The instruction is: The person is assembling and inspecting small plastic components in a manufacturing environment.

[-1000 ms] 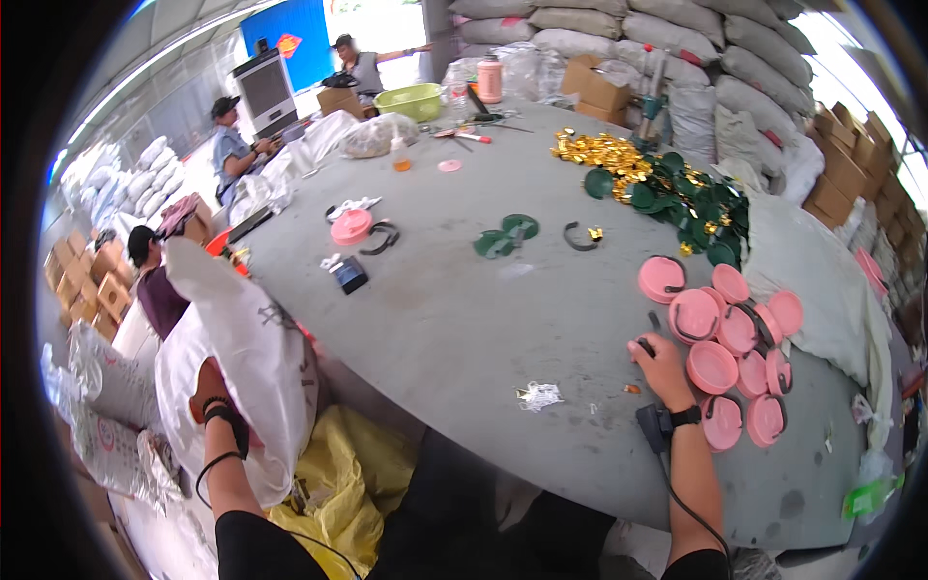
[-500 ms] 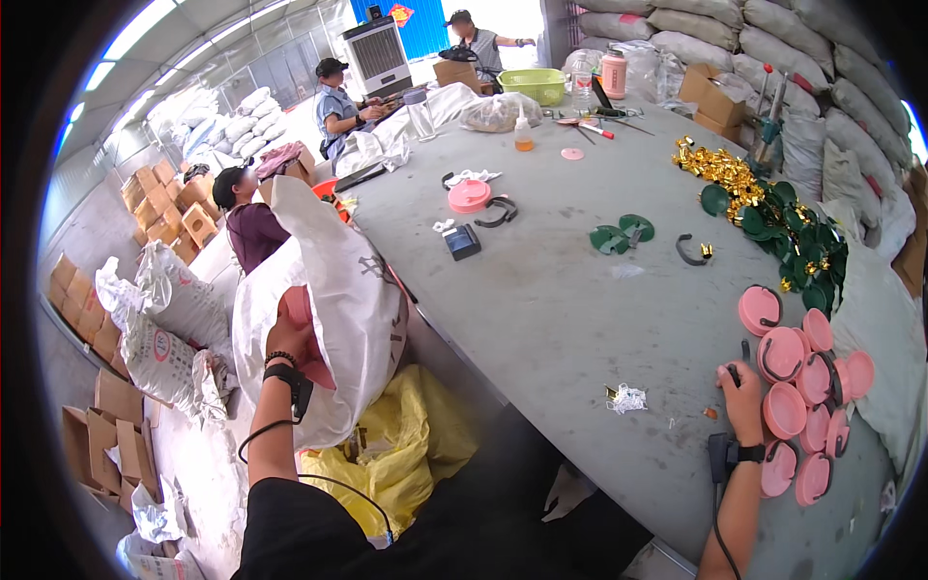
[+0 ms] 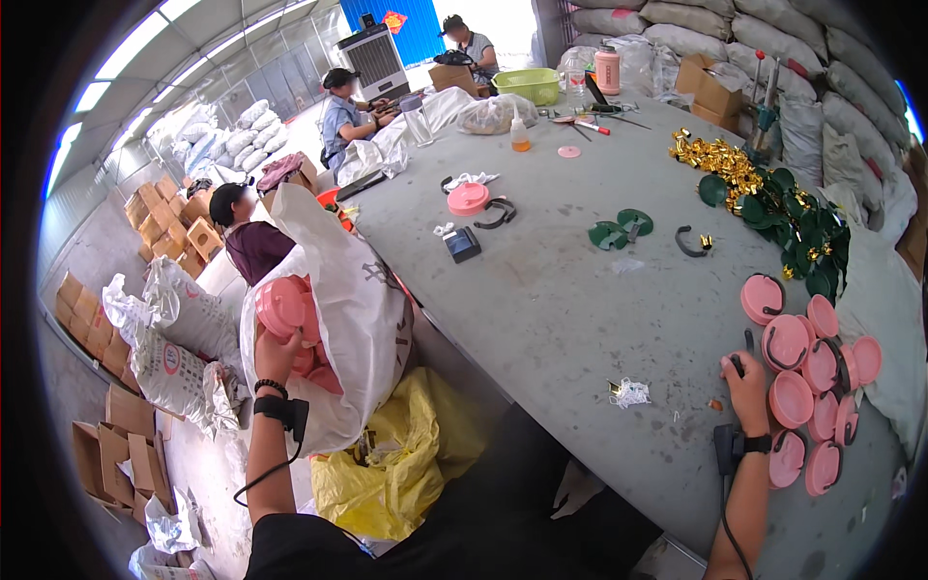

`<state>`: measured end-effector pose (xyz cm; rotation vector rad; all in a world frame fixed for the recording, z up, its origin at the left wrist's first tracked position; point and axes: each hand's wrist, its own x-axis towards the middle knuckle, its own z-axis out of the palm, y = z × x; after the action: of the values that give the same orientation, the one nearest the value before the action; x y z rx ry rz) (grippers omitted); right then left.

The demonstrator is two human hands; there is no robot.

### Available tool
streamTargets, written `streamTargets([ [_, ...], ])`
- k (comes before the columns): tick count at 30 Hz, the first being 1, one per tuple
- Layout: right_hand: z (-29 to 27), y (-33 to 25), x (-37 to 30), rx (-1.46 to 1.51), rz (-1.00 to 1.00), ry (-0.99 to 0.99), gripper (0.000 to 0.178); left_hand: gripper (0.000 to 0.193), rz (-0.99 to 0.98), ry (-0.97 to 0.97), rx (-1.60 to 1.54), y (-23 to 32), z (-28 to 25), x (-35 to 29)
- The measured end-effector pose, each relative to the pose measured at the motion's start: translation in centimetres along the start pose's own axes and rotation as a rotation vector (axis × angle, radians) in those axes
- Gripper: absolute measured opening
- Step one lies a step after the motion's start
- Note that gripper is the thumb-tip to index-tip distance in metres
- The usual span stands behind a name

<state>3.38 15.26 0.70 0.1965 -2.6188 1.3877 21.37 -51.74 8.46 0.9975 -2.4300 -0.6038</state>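
My left hand [image 3: 275,353] grips a round pink lid [image 3: 280,304] at the mouth of a white woven sack [image 3: 369,329]; more pink lids [image 3: 326,377] sit inside it. On the grey table [image 3: 541,309], my right hand [image 3: 748,394] is closed on a curved black handle [image 3: 738,364], partly hidden by the fingers. Just right of that hand lies a cluster of pink lids [image 3: 791,399], several with black handles attached. A small bundle of white string [image 3: 631,391] lies to its left.
Green discs [image 3: 817,242] and gold fittings [image 3: 720,162] are heaped at the table's right. Farther back lie another pink lid [image 3: 468,199] and a dark box [image 3: 462,245]. A yellow sack [image 3: 396,464] stands below the table edge. Co-workers [image 3: 259,232] sit beyond the white sack.
My left hand has come up from within the sack's mouth, bringing a pink lid into sight. My right hand stays by the cluster, its black handle slightly shifted.
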Motion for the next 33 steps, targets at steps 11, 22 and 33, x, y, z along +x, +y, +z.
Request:
streamTargets([
  [11, 0.1, 0.3, 0.1, 0.001, -0.013, 0.003, 0.021, 0.038, 0.247, 0.258, -0.347, -0.9, -2.4, 1.0],
  [22, 0.0, 0.5, 0.1, 0.016, -0.025, 0.005, 0.020, 0.030, 0.580, 0.227, -0.472, 10.1, -6.5, -2.8],
  [33, 0.1, 0.7, 0.0, -0.024, -0.038, 0.042, 0.023, 0.046, 0.838, -0.336, -0.841, 26.2, 3.8, -9.4],
])
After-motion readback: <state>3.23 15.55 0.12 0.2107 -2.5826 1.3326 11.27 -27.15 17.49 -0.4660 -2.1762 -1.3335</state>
